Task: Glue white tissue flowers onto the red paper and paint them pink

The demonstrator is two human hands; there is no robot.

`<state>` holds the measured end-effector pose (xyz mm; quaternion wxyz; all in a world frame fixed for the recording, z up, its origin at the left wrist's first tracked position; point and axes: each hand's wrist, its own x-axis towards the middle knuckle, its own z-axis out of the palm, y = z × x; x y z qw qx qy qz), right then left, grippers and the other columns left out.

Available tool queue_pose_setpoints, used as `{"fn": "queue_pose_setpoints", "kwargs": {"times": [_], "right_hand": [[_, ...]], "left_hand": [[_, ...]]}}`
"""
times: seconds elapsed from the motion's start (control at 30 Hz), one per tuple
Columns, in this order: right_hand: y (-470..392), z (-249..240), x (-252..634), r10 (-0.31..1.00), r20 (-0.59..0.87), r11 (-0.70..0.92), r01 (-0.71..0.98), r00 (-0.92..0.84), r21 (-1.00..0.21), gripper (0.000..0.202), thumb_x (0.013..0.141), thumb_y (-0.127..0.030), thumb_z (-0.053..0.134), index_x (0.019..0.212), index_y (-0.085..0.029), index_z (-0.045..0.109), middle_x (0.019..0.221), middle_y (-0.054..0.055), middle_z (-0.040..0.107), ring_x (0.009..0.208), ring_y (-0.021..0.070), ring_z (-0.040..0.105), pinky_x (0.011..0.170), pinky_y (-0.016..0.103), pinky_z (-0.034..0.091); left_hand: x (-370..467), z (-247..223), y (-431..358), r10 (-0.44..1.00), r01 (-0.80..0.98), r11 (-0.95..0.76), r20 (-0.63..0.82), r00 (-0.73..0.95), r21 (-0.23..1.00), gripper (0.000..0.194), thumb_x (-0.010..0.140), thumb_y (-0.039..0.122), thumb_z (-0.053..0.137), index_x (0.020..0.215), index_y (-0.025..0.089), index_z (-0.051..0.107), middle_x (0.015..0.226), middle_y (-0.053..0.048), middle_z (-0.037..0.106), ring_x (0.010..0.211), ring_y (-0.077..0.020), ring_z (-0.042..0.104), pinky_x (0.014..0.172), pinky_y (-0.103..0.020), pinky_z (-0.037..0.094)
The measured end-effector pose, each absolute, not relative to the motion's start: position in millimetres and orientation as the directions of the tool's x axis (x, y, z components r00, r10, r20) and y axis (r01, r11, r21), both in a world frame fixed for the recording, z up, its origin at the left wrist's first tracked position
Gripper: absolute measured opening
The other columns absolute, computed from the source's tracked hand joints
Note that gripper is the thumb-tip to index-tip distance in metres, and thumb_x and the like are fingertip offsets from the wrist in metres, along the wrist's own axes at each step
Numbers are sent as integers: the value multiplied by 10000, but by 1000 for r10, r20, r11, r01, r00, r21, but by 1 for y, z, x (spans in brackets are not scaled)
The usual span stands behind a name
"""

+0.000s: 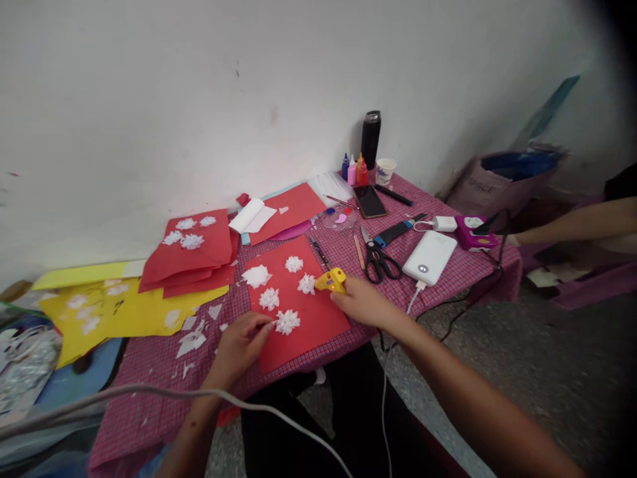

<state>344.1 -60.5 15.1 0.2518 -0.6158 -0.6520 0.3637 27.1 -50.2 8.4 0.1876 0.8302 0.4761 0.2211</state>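
Observation:
A yellow glue gun (332, 280) is in my right hand (359, 299), its tip close to a white paper flower (306, 284). This flower lies on a sheet of red paper (311, 345) together with several others. At the sheet's left part, my left hand (245, 345) is closed in a pinch. Its fingertips are beside the lowest white flower (287, 322). Whether they hold a small bit of paper is too small to tell. Near the sheet's upper left corner sits a flatter white paper piece (257, 275).
Scissors (381, 262), a utility knife (398, 230) and a white power bank (430, 257) lie right. Paint bottles (352, 170), a phone (369, 201) and a black flask (371, 138) are behind. Left are red sheets (199, 265), yellow paper (144, 305) and scraps (192, 342). A cable (149, 392) crosses in front.

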Motion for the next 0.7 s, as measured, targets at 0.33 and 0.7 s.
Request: {"fn": "queue_pose_setpoints", "kwargs": {"times": [0.33,0.7], "right_hand": [[-57,26,341,983,-127,-8,661,-133,-750,126,885,-206,588,806,-152,670,745,52,687,639,157,566,560,249,305],[-57,28,343,977,-176,-32,728,-123,-684,195,894,-260,567,893,-132,714,855,110,745,728,206,649,593,264,347]], "left_hand": [[28,14,-55,888,724,-447,163,430,525,192,961,352,578,900,237,719,920,1,753,853,-165,698,801,-296,535],[26,13,-55,891,722,-439,159,424,534,181,949,341,583,913,237,726,925,2,754,856,-169,701,805,-300,538]]}}
